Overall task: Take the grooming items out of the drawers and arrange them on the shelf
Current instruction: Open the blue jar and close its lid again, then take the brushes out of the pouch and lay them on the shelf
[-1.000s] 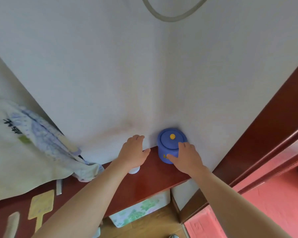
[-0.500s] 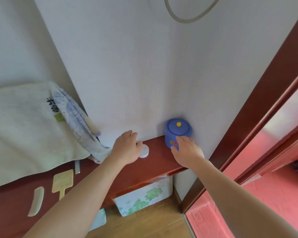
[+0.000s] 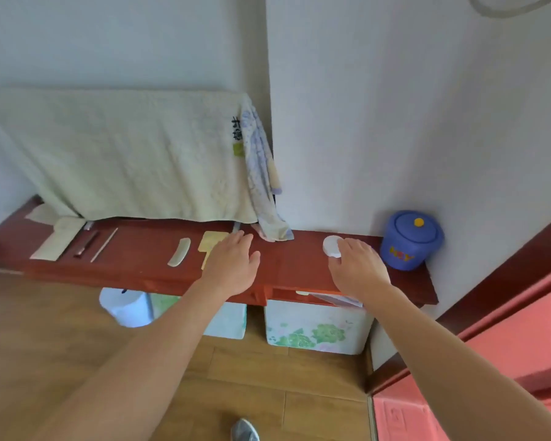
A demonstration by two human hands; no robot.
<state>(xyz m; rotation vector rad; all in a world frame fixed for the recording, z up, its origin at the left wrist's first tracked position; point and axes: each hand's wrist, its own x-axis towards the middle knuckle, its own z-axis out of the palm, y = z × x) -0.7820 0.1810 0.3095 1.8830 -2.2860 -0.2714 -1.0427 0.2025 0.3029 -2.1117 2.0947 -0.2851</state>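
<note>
A dark red shelf (image 3: 293,265) runs along the wall. On it lie a white curved comb (image 3: 179,256), a yellow flat comb (image 3: 211,242) partly under my left hand, thin tools (image 3: 91,241) at the left, a small white round jar (image 3: 330,245) and a blue lidded pot (image 3: 409,240) at the right end. My left hand (image 3: 233,265) hovers flat over the shelf with fingers straight. My right hand (image 3: 358,268) is spread just right of the white jar, its fingers touching the jar's edge. A drawer (image 3: 318,296) below the shelf stands slightly open.
A pale towel (image 3: 124,154) hangs over the shelf's back at the left, with a patterned cloth (image 3: 261,173) beside it. Floral boxes (image 3: 315,329) and a white bin (image 3: 126,308) stand on the wooden floor below. A red door frame (image 3: 490,281) is at the right.
My right hand has let go of the blue pot and moved left to the white jar. My left hand has left the jar and shifted left over the combs. The view has pulled back.
</note>
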